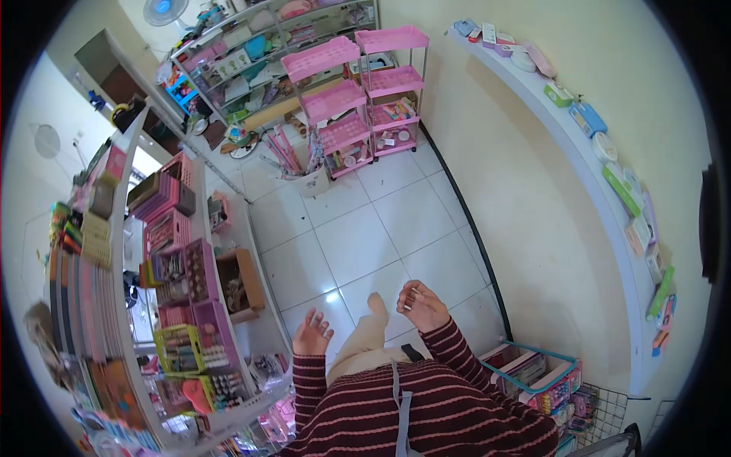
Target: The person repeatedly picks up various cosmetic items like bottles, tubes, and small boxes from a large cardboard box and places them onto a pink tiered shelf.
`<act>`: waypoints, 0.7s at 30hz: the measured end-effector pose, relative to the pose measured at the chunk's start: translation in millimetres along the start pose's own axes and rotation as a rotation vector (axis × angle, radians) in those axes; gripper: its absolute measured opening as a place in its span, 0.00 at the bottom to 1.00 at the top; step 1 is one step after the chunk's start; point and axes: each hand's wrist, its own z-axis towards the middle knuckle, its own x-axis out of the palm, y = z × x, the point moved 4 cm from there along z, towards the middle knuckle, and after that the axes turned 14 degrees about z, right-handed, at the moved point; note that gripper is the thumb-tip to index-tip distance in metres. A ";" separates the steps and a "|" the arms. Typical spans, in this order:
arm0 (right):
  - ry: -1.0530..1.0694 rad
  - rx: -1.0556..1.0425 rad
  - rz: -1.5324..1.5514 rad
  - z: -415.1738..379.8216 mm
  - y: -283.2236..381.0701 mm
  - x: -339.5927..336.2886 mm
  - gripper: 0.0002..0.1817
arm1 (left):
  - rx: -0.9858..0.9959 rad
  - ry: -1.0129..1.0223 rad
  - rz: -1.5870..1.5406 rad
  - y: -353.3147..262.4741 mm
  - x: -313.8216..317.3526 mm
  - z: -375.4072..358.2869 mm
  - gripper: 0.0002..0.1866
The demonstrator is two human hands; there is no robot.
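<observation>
White floor tiles [358, 244] lay under my empty hands: left hand [311, 333] spread, right hand [421, 306] half-curled, pink baskets [199, 305] just left.

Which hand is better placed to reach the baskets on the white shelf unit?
Probably the left hand: it hangs open right beside the white shelf unit and its baskets. The right hand is farther off and looks curled around something small.
</observation>
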 end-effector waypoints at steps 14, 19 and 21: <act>-0.079 -0.406 -0.076 196.7 122.8 -9.0 0.14 | -0.088 0.237 0.081 -104.6 77.4 268.9 0.16; -0.229 -0.329 0.034 290.6 124.1 -39.6 0.13 | -0.321 0.181 0.086 -99.3 60.0 336.9 0.17; -0.240 -0.357 0.067 337.9 138.2 -44.3 0.13 | -0.389 0.172 0.085 -106.8 60.2 378.2 0.17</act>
